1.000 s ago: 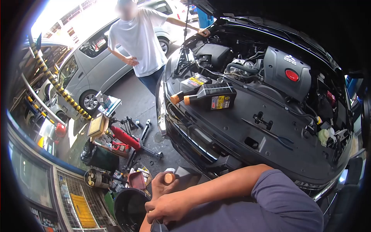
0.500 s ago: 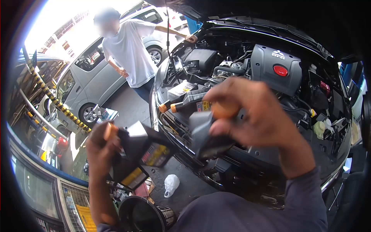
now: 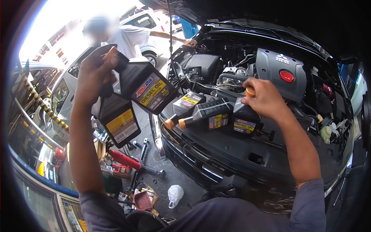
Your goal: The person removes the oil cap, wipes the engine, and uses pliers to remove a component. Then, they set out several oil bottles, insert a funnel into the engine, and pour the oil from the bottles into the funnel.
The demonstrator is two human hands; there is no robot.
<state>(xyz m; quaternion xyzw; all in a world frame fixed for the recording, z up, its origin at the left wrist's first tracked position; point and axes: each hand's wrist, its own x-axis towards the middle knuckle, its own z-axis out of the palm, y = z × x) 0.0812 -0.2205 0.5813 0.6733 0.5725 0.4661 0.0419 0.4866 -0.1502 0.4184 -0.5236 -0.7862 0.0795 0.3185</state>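
My left hand is raised at the left, closed round the necks of two black oil bottles: an upper one with a yellow "DIESEL OIL" label and a lower one. At the right, my right hand pinches the orange-capped top of another black bottle, which is upright at the car's front panel. Just left of it a black bottle lies tilted, its orange cap to the left. Behind that are a further orange cap and a bottle with a pale label.
The open engine bay holds a grey engine cover. A prop rod stands behind the bottles. A person rests a hand on the car's far edge. Below are a red jack, a white plastic bag and a black bucket.
My left hand has risen with its two bottles. My right hand has moved away from me with its bottle, now upright at the car's front. The person leans further over.
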